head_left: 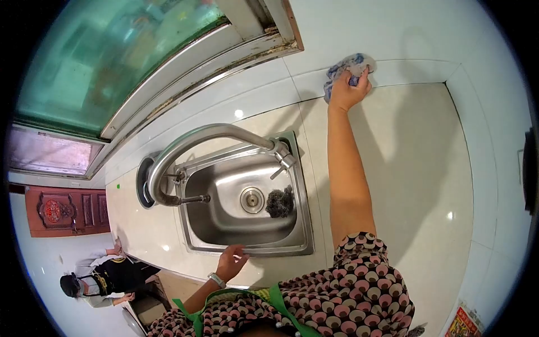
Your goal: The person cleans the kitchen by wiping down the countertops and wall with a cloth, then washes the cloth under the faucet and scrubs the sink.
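My right hand (349,91) is closed on a crumpled blue and white cloth (336,73), pressed against the white wall tiles just above the back edge of the counter. At the front rim of the steel sink (247,247), my left hand (230,263) hovers near or rests by the edge, its fingers apart and holding nothing. A curved steel faucet (216,130) arches over the basin. Inside the basin, a dark scouring pad (279,202) lies beside the drain (252,200).
A dark round container (145,182) stands left of the sink. The pale counter (415,185) runs to the right wall. A window (112,62) is at the upper left. Another person (106,278) in a dark apron stands at the lower left, near a red door (70,212).
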Motion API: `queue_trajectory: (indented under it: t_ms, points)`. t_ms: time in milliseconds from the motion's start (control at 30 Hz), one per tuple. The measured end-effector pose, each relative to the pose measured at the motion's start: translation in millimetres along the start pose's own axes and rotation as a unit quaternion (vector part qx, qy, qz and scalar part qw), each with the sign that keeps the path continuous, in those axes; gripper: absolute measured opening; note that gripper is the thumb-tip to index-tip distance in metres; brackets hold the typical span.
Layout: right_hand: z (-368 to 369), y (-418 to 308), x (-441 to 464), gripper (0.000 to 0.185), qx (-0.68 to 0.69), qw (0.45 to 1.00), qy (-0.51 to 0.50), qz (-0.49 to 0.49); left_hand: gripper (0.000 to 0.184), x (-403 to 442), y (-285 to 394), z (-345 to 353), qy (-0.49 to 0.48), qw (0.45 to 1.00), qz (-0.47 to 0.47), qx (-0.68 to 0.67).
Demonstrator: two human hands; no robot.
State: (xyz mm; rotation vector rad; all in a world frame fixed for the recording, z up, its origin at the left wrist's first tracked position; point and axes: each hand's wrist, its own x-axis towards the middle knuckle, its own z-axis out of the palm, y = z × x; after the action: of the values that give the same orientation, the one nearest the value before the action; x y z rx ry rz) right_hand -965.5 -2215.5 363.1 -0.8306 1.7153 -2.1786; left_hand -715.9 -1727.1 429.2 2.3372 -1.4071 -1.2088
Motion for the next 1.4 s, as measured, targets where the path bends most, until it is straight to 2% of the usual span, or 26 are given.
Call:
queue_trajectory:
  t_ms: [67, 100, 167, 300, 367, 433, 533, 600, 633, 667, 700, 767, 833, 900, 967, 1000, 1067, 1100, 1167, 1233, 1300, 1333, 1400]
  points:
    - [2.6, 11.5, 2.3, 0.045, -0.036, 0.998, 0.031, 0.047, 0.032, -0.3, 7.0, -1.3, -0.015, 0.998, 0.058, 0.008]
    - [1.6, 4.4, 4.0, 0.045, -0.034, 0.998, 0.03, 0.047, 0.033, -1.1, 6.8, -3.2, -0.034, 0.998, 0.046, -0.001]
    - [-1.8, -16.6, 9.4, 0.038, 0.065, 0.945, 0.093, 0.308, 0.031, -4.1, 9.5, -7.9, -0.034, 0.999, 0.031, -0.01]
    - [4.2, 29.4, 1.6, 0.034, 0.062, 0.941, 0.097, 0.318, 0.028, -17.9, -4.9, -11.4, -0.031, 0.999, 0.008, -0.032]
    - [10.6, 38.1, -4.1, 0.029, 0.174, 0.855, 0.081, 0.482, 0.027, -22.6, -1.4, -10.8, -0.029, 0.999, 0.027, -0.031]
    - [0.8, 23.2, -13.0, 0.035, 0.22, 0.798, -0.012, 0.561, 0.026, -26.2, 0.5, -9.6, -0.026, 0.998, 0.047, -0.026]
    - [13.9, 44.0, -48.8, 0.027, 0.283, 0.6, -0.268, 0.699, 0.025, -22.7, 6.0, -1.9, -0.044, 0.996, 0.073, -0.021]
    - [-11.7, -28.8, -54.4, 0.028, 0.33, 0.548, -0.376, 0.67, 0.025, -15.4, 15.4, -0.5, -0.047, 0.989, 0.138, 0.01]
    - [-17.3, -31.7, -52.3, 0.03, 0.378, 0.532, -0.384, 0.654, 0.025, -12.9, 19.7, -1.1, -0.048, 0.983, 0.176, 0.014]
    - [-20.5, -32.1, -49.0, 0.031, 0.417, 0.514, -0.386, 0.642, 0.025, -9.4, 27.2, -7.9, -0.055, 0.983, 0.174, 0.01]
    - [-33.7, -35.8, -42.2, 0.031, 0.416, 0.516, -0.388, 0.64, 0.025, -7.3, 29.3, -6.4, -0.054, 0.98, 0.193, 0.022]
    - [-69.3, -46.4, -20.9, 0.036, 0.506, 0.499, -0.372, 0.597, 0.025, -5.1, 38.3, -6.5, -0.057, 0.975, 0.214, 0.032]
    - [-116.8, -77.4, -1.5, 0.04, 0.488, 0.532, -0.356, 0.594, 0.025, -0.4, 39.2, -2.2, -0.058, 0.972, 0.227, 0.018]
    - [-152.5, -119.2, 10.2, 0.044, 0.318, 0.67, -0.237, 0.628, 0.027, 4.8, 39.2, 1.6, -0.087, 0.971, 0.222, 0.002]
    - [-174.9, -112.6, 20.5, 0.047, 0.25, 0.733, -0.207, 0.598, 0.028, 6.8, 52.0, 2.3, -0.095, 0.971, 0.218, 0.024]
    - [-182.5, -109.3, 23.9, 0.047, 0.244, 0.733, -0.209, 0.599, 0.029, 6.5, 55.3, 3.2, -0.104, 0.969, 0.22, 0.054]
    - [-193.7, -97.8, 33.0, 0.047, 0.264, 0.768, -0.197, 0.549, 0.03, 7.6, 56.0, 7.5, -0.094, 0.964, 0.248, 0.035]
    - [-194.3, -94.6, 37.3, 0.041, 0.332, 0.731, -0.219, 0.554, 0.029, 7.1, 60.3, 6.6, -0.116, 0.968, 0.218, 0.035]
    - [-192.4, -87.4, 43.5, 0.041, 0.34, 0.735, -0.214, 0.546, 0.028, 8.2, 61.6, 7.6, -0.142, 0.973, 0.179, 0.037]
    - [-185.4, -77.8, 48.9, 0.04, 0.352, 0.737, -0.208, 0.538, 0.027, 5.7, 52.5, 10.9, -0.128, 0.971, 0.201, 0.035]
    - [-170.8, -49.2, 61.9, 0.036, 0.344, 0.771, -0.222, 0.488, 0.027, 5.4, 50.4, 9.5, -0.11, 0.968, 0.221, 0.032]
    - [-160.0, -44.9, 67.6, 0.036, 0.344, 0.768, -0.225, 0.491, 0.027, 4.4, 52.5, 6.4, -0.122, 0.973, 0.192, 0.045]
    - [-138.2, -39.0, 75.3, 0.027, 0.334, 0.801, -0.189, 0.46, 0.027, 4.0, 48.7, 3.0, -0.131, 0.977, 0.158, 0.057]
